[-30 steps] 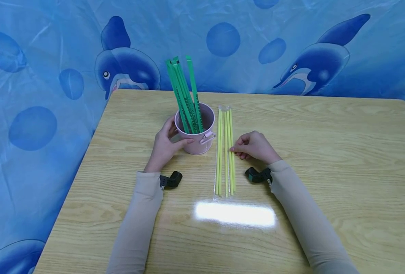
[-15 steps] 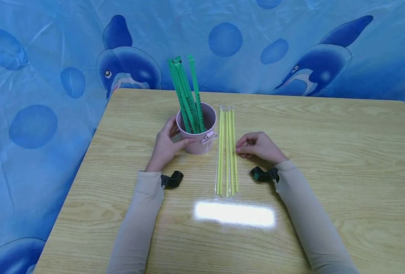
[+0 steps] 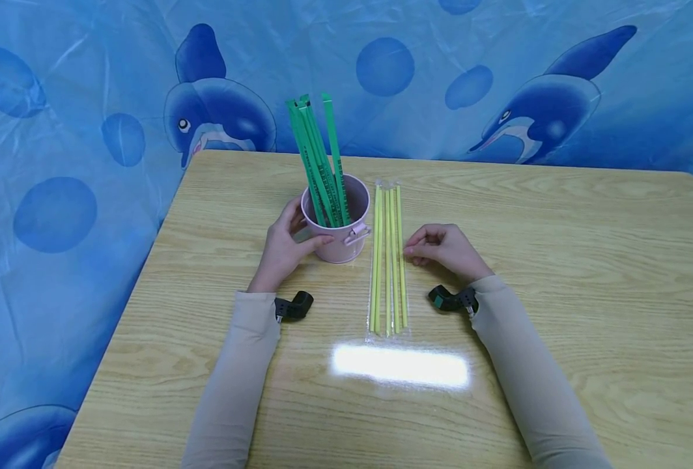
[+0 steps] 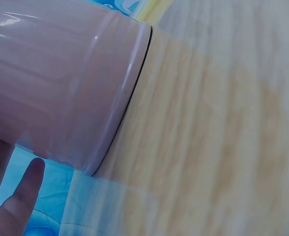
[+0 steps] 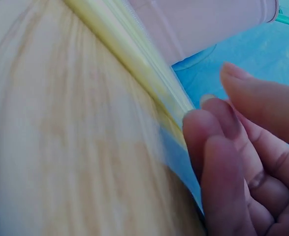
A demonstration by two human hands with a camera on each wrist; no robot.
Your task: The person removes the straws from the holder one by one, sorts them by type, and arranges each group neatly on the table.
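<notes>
My left hand (image 3: 279,254) grips a small pink bucket (image 3: 336,247) from its left side, thumb along the front and fingers around the back. Several straws in green printed wrappers (image 3: 317,156) lean upright inside it. Just right of the bucket, several yellow straws (image 3: 377,260) in clear wrappers lie side by side on the table. Beside the rightmost one is my right hand (image 3: 449,251), its fingers loosely curled. In the right wrist view the thumb (image 5: 262,93) stands apart from the fingertips, with nothing between them. The left wrist view shows the bucket's wall (image 4: 50,78) and base close up.
Both sit on a wood-grain table (image 3: 557,273) with a bright light reflection (image 3: 399,367) near the front. A blue sheet with dolphins (image 3: 323,52) hangs behind the table and along its left. Black wrist cameras (image 3: 294,306) are strapped to both wrists.
My right hand has shifted slightly right, off the yellow straws to their right edge. The rightmost straw lies a little further apart from the others. My left hand keeps its hold on the bucket.
</notes>
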